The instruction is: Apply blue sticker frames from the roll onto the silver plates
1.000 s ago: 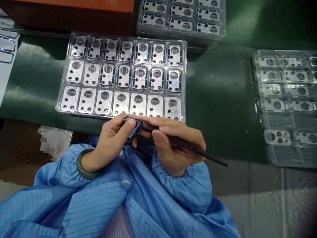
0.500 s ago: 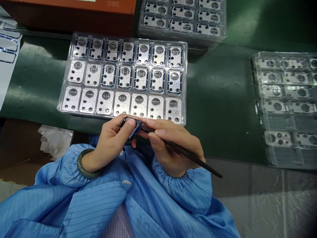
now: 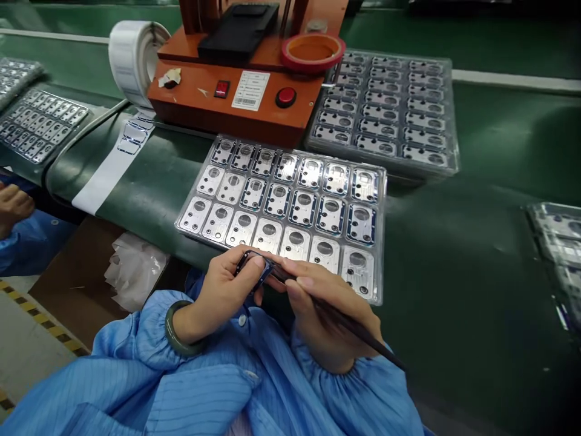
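The left hand (image 3: 218,297) pinches a thin blue-rimmed metal plate (image 3: 252,270) just in front of the tray; it looks light, stiff and slippery, best held by its edges. The right hand (image 3: 324,309) is clamped on slim black tweezers (image 3: 349,327), tip at the plate. Behind, a clear plastic tray (image 3: 384,242) holds rows of metal plates.

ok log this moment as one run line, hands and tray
left hand: holds small blue-edged part | right hand: holds slim black tool, tip at part | nearest: clear tray of metal plates
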